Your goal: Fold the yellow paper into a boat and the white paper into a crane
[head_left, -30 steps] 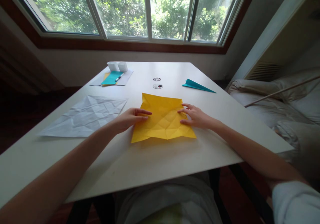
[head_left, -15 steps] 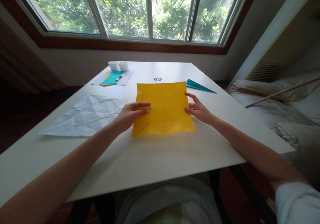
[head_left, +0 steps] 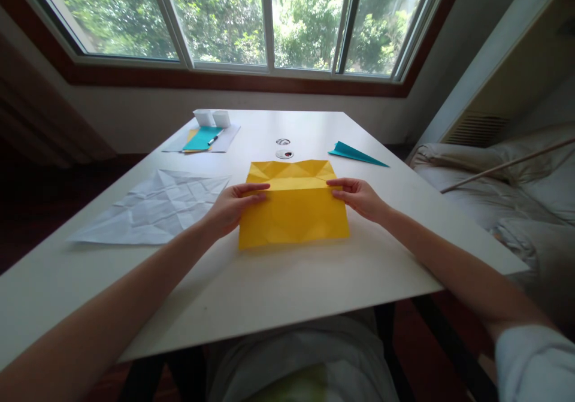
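Forearms (head_left: 148,288) angled inward, left hand (head_left: 229,209) pinching the yellow paper (head_left: 291,216) at its left edge, right hand (head_left: 362,198) pinching its right!

Covered, cropped or too tiny
The yellow paper (head_left: 294,217) hides part of the surface (head_left: 251,294); the top edge crops the window (head_left: 220,21), the left edge the left forearm (head_left: 135,288); two round discs (head_left: 281,154) are too small to identify.
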